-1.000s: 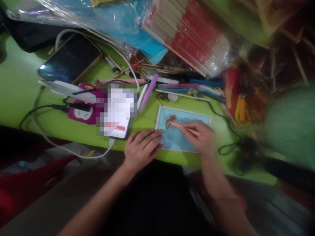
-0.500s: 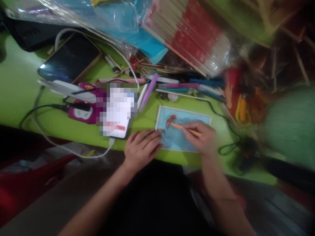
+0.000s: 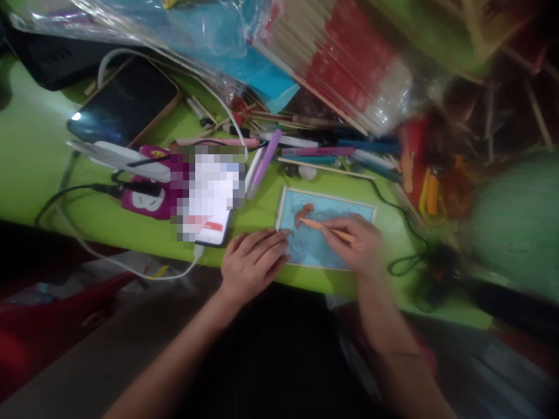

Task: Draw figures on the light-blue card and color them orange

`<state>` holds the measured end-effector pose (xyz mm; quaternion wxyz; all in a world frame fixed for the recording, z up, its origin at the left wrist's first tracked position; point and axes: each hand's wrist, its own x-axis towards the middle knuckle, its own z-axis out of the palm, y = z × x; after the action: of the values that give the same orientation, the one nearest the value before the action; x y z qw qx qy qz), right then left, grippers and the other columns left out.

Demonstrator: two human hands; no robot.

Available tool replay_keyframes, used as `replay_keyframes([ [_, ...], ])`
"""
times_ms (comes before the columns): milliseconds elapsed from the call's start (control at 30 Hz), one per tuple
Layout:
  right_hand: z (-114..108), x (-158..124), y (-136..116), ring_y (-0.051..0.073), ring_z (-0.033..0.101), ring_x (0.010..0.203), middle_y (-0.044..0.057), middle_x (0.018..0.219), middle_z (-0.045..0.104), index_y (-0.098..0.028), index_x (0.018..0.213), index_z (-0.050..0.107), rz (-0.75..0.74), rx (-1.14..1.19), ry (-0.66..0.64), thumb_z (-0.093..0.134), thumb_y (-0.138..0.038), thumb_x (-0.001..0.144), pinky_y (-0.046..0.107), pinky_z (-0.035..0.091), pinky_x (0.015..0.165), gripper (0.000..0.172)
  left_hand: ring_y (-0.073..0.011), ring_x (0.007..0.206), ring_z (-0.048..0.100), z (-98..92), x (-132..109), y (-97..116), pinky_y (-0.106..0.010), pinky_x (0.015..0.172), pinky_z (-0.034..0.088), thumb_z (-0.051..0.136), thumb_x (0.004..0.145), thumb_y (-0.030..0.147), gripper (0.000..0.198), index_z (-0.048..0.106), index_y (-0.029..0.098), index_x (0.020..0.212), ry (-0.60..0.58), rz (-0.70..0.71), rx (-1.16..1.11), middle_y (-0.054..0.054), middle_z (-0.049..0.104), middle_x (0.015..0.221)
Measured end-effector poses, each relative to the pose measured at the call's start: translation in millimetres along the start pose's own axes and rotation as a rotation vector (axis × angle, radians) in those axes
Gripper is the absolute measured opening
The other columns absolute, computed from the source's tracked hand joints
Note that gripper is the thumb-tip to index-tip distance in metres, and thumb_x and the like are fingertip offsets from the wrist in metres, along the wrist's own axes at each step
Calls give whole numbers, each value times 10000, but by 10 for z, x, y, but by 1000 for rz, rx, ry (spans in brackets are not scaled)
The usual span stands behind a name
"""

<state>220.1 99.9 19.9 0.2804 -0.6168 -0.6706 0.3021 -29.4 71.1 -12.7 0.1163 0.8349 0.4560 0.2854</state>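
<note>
A light blue board [image 3: 314, 256] with a thin pale frame lies on the green table, with line drawings on its face. Near its upper left is an orange-brown patch [image 3: 307, 208]. My right hand [image 3: 360, 241] pinches an orange pen-like tool [image 3: 314, 223], whose tip meets that patch; whether it is a pencil or a modelling tool I cannot tell. My left hand [image 3: 255, 259] lies flat, fingers stretched out, with the fingertips on the board's left edge.
A lit phone [image 3: 213, 233] on a white cable lies left of my left hand. Behind are a purple socket block [image 3: 151, 203], a dark phone [image 3: 126, 105], several pens [image 3: 264, 163] and a plastic pack of sticks [image 3: 336, 58]. A green rounded object [image 3: 519, 227] stands at right.
The tool's tip has shifted very slightly left on the orange-brown patch, along with a small motion of my right hand. My left hand stays in place.
</note>
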Motion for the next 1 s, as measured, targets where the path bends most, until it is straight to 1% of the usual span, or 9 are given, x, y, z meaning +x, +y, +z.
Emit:
replay_keyframes([
  [233,3,-1,20,181,729,738,9,837,816,-265,970,799,-46,5,4,730,-268,921,356,558,728,85,-216,1084,751,-4,-2,0,-393,904,487,767,945,264,208,711,243,1144,-6,6,16,25,808,1231],
  [467,16,-3,6,185,733,743,12,839,820,-263,943,798,0,11,28,734,-282,923,368,577,744,69,-212,1087,755,2,14,2,-394,906,493,750,956,259,199,712,269,1151,-1,0,12,37,805,1233],
  [633,29,-20,37,181,728,743,8,823,809,-264,956,798,2,17,41,733,-287,926,358,572,728,75,-214,1093,753,-1,-7,-7,-395,915,494,766,938,249,228,709,260,1158,1,2,6,29,805,1238],
  [800,26,-28,27,187,734,765,12,834,811,-267,956,798,40,17,39,725,-301,930,356,578,726,84,-217,1093,754,4,-10,-11,-395,917,489,765,934,249,278,710,294,1202,8,1,3,33,805,1236],
  [1000,11,-27,13,192,738,762,12,806,802,-259,936,799,51,37,36,727,-285,918,348,573,704,78,-216,1092,752,3,-1,-7,-393,908,492,754,953,258,210,709,272,1157,0,2,5,37,802,1241],
])
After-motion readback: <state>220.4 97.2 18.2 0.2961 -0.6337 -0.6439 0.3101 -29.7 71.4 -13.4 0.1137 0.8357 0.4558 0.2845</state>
